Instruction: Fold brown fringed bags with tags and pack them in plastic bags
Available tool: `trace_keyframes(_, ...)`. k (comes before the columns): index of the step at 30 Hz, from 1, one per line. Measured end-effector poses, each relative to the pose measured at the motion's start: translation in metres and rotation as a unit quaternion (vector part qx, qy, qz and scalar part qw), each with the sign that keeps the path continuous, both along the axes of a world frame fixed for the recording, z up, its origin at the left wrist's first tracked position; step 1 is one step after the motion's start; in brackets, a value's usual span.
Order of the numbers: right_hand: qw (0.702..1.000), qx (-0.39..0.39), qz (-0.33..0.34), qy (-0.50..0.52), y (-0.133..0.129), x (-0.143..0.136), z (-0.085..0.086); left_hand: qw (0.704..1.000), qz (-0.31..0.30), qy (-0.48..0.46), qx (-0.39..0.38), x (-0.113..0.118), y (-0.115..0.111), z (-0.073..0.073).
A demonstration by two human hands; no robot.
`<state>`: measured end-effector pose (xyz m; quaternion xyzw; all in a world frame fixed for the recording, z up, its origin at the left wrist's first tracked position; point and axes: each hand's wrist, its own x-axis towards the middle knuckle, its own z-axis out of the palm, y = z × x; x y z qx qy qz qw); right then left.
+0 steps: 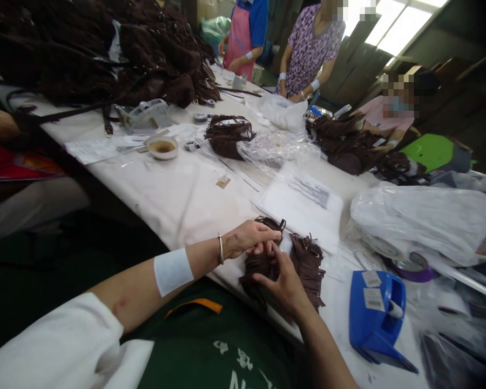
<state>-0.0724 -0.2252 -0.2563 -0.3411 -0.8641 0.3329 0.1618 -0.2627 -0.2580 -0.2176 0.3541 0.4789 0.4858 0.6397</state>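
Observation:
A dark brown fringed bag (pixel 310 267) lies at the near table edge, its tassels spread to the right. Brown strap (pixel 269 220) is bunched just beyond my hands. My left hand (pixel 247 239) reaches across from the left, its fingers closed in a pinch above the bag. What sits in that pinch is too small to make out. Curved round the bag's left part is my right hand (pixel 284 282), thumb on the near side and fingertips close to those of my left hand. Fingers partly hide the bag between both hands.
Right of the bag stands a blue tape dispenser (pixel 375 316). White printed bags (pixel 302 200) lie beyond it, near clear plastic (pixel 281 148). A small bowl (pixel 162 147) holds brown liquid. Brown bags (pixel 146 59) are heaped at back left. Several people work around the table.

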Motion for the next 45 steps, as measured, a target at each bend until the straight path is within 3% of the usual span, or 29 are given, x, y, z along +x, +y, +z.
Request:
trace_keyframes(2, 0.993, 0.087, 0.041, -0.064, -0.007, -0.006, 0.001, 0.998, 0.042, 0.037, 0.013, -0.003, 0.000, -0.003)
trace_keyframes(5, 0.987, 0.126, 0.053, -0.084, -0.016, -0.014, 0.002, 0.990, 0.125, 0.063, -0.020, -0.007, -0.021, -0.031)
trace_keyframes(9, 0.999, 0.008, 0.029, 0.027, -0.012, -0.005, -0.005, 0.986, 0.129, 0.041, -0.099, -0.002, -0.064, -0.074)
trace_keyframes(12, 0.974, -0.155, -0.115, 0.120, 0.001, 0.016, -0.014, 0.988, 0.086, 0.032, -0.125, 0.008, -0.078, -0.088)
trace_keyframes(15, 0.939, -0.209, -0.220, 0.162, 0.009, 0.034, -0.013, 0.984, 0.078, 0.107, -0.121, 0.013, -0.073, -0.087)
trace_keyframes(18, 0.956, -0.047, -0.247, 0.154, 0.002, 0.031, 0.000, 0.952, 0.082, 0.290, -0.047, 0.014, -0.063, -0.084)
trace_keyframes(21, 0.970, 0.164, -0.164, 0.073, -0.015, 0.010, 0.008, 0.899, 0.072, 0.431, 0.010, 0.014, -0.056, -0.080)
trace_keyframes(23, 0.978, 0.194, -0.075, 0.014, -0.023, -0.004, 0.003, 0.886, 0.068, 0.458, 0.021, 0.016, -0.054, -0.079)
trace_keyframes(25, 0.987, 0.151, -0.043, -0.019, -0.024, -0.011, -0.007, 0.879, 0.069, 0.470, 0.033, 0.016, -0.054, -0.079)
trace_keyframes(28, 0.995, 0.048, -0.090, -0.010, -0.015, -0.010, -0.020, 0.869, 0.071, 0.487, 0.049, 0.016, -0.056, -0.082)
trace_keyframes(33, 0.983, -0.118, -0.138, -0.008, 0.004, 0.000, -0.022, 0.856, 0.076, 0.507, 0.065, 0.016, -0.063, -0.087)
trace_keyframes(35, 0.977, -0.162, -0.141, -0.019, 0.009, 0.001, -0.021, 0.844, 0.070, 0.522, 0.104, 0.016, -0.065, -0.085)
trace_keyframes(37, 0.972, -0.186, -0.143, -0.023, 0.013, 0.002, -0.023, 0.807, 0.054, 0.558, 0.187, 0.016, -0.063, -0.081)
trace_keyframes(40, 0.970, -0.194, -0.146, -0.020, 0.017, 0.003, -0.025, 0.713, 0.026, 0.634, 0.299, 0.015, -0.054, -0.078)
trace_keyframes(43, 0.971, -0.194, -0.139, -0.024, 0.017, 0.001, -0.023, 0.652, -0.005, 0.687, 0.320, 0.017, -0.041, -0.081)
trace_keyframes(45, 0.976, -0.177, -0.124, -0.020, 0.013, -0.001, -0.021, 0.635, -0.024, 0.702, 0.322, 0.017, -0.035, -0.085)
